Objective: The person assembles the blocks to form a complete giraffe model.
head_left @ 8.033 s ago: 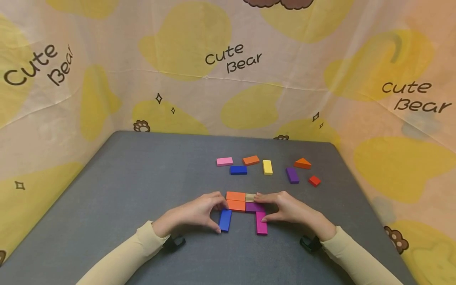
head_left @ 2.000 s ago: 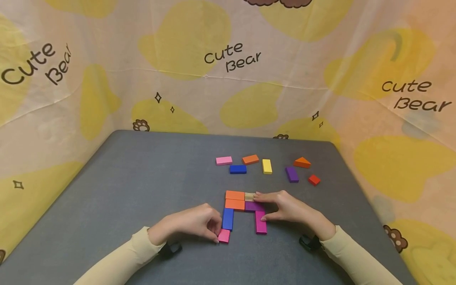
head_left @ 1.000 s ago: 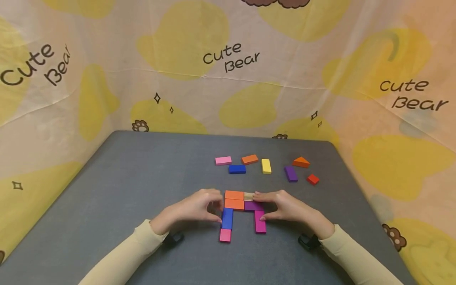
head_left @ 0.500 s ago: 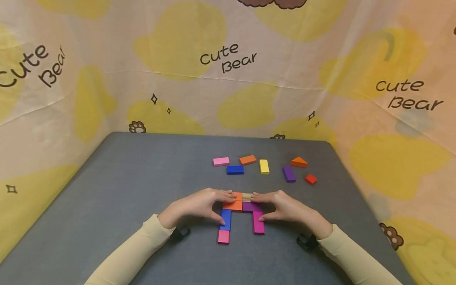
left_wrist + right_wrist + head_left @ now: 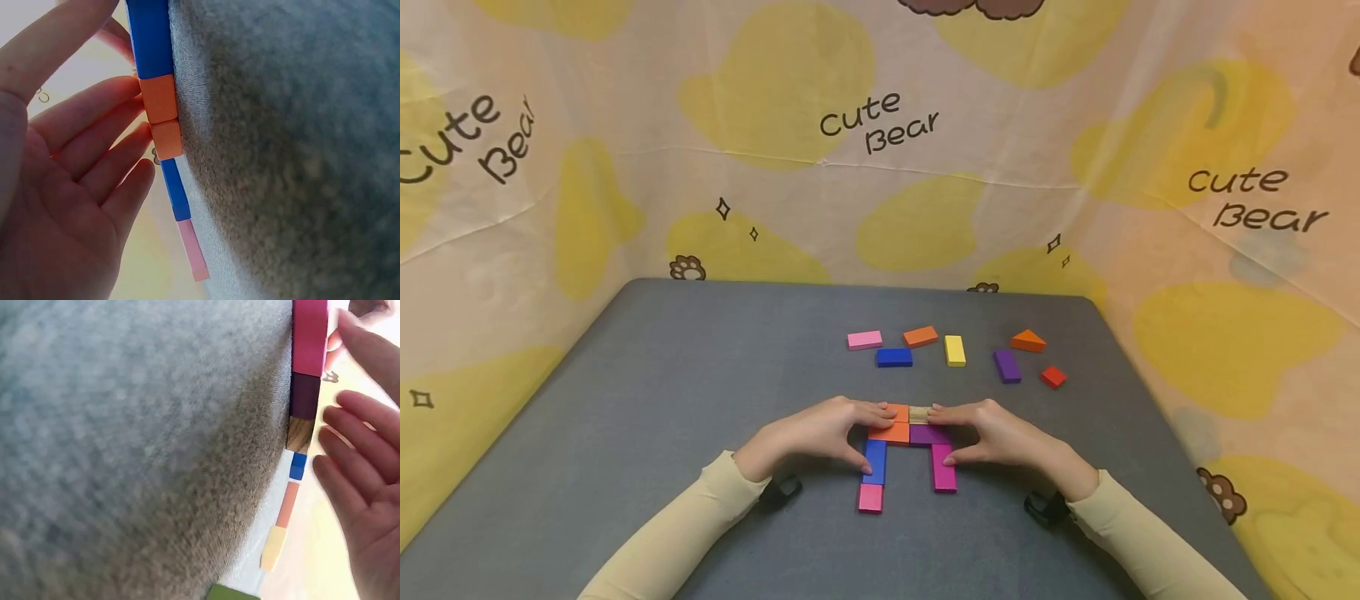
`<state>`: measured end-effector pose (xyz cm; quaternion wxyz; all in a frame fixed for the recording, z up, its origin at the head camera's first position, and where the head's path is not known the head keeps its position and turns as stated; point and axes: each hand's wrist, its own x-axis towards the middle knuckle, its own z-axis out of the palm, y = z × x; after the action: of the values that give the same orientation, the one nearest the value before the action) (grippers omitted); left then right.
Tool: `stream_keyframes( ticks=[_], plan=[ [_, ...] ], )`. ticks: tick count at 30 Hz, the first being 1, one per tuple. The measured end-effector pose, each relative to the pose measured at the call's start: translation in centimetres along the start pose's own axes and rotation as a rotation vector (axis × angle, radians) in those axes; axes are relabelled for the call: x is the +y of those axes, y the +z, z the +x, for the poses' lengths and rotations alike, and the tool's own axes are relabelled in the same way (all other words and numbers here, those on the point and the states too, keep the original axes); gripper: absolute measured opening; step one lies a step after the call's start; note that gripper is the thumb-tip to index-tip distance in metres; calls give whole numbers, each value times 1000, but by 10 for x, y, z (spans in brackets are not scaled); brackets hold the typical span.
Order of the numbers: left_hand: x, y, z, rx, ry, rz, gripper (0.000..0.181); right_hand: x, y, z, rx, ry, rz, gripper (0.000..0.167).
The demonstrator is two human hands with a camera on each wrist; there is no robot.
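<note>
My left hand rests its fingertips on the two orange blocks, its thumb on the upright blue block. A short pink block touches the blue one's near end. My right hand has fingertips on the wood-coloured block and its thumb on the magenta block. Between them lies a purple block, beside the nearer orange one. All these blocks lie flat, joined in an arch-like shape with two legs. In both wrist views the fingers are spread, and neither palm encloses anything.
Loose blocks lie farther back on the grey table: light pink, blue, orange, yellow, purple, an orange triangle and a red block. A printed cloth surrounds the table.
The blue block has been straightened against the orange blocks, and the short pink block now lies below it. My left hand has moved from there up onto the orange blocks. My right hand stays.
</note>
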<state>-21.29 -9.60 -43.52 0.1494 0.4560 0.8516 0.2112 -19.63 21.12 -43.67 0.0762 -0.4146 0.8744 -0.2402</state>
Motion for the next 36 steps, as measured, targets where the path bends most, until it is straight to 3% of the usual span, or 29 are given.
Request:
stream_keyframes(
  ticks=[5,10,15,19,28,36],
  plan=[
    [0,-1,0,-4,-1,-4,71,5,-13,-11,160,-38,-19,61],
    [1,-2,-1,1,9,1,71,18,-27,-36,276,52,-84,58],
    [0,-2,-1,-2,9,0,71,30,-33,-60,269,158,-87,58],
    [1,-3,-1,-5,0,-10,70,39,-33,-75,259,193,-55,56],
    [0,-2,-1,-6,2,-7,71,47,-29,-91,208,208,-12,46],
    [1,-2,-1,-8,4,-4,70,54,-25,-94,238,156,16,37]
  ],
)
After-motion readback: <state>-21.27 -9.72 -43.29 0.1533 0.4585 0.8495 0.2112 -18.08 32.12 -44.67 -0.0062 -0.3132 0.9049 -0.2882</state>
